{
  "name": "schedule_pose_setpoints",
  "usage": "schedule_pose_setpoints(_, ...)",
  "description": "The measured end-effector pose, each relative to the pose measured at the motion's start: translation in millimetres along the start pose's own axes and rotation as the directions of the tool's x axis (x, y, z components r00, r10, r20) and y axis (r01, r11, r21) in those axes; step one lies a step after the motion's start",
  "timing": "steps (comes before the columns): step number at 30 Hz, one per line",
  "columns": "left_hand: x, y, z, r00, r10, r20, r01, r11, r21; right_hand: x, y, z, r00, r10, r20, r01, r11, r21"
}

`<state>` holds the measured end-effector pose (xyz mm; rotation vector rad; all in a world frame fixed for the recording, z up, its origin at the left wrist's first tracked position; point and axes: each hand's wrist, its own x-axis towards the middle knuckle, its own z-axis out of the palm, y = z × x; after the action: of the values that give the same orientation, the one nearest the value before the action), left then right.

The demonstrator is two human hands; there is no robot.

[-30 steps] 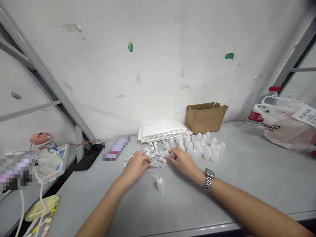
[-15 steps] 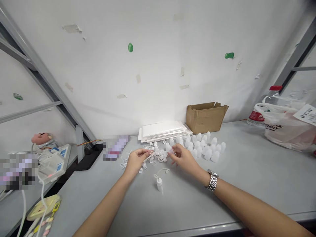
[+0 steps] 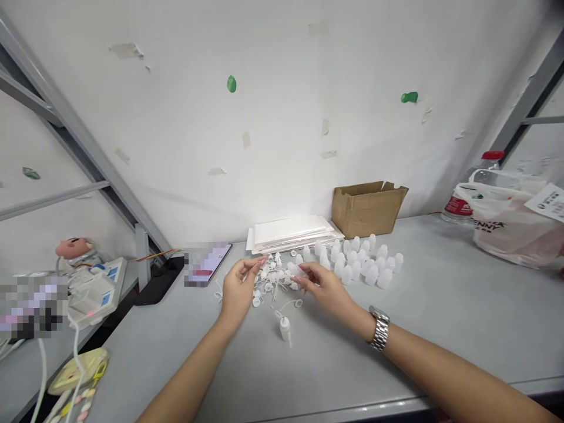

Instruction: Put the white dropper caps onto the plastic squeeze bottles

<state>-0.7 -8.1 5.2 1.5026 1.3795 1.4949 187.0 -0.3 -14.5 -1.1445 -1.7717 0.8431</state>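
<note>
White cords, left fingers farther back

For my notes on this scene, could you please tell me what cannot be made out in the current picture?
All in the head view:
Left hand: whether it pinches anything, too small to tell.
Cardboard box: its floor, hidden by its near side.
Phone: left part, masked by pixelation.
Label: cut off by right edge.

A silver-coloured metal wristwatch with a rounded, squarish case and a shiny bracelet of many small links circles the right wrist; the left hand, the right hand and both forearms are bare
</note>
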Motion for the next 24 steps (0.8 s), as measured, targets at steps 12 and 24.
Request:
schedule_pose_setpoints(12,-14.7,10.7,18.3,0.969,-0.205,0.137,0.237,0.927,-0.290,-9.6,-17.0,6.7,0.991,-0.129,0.036,0.130,0.991,-0.038)
schedule_pose_setpoints(24,-12.5,14.4,15.1,0.953,-0.236,0.189,0.280,0.924,-0.260,-13.2,-14.3,4.6,0.975,-0.223,-0.001,0.220,0.964,-0.146)
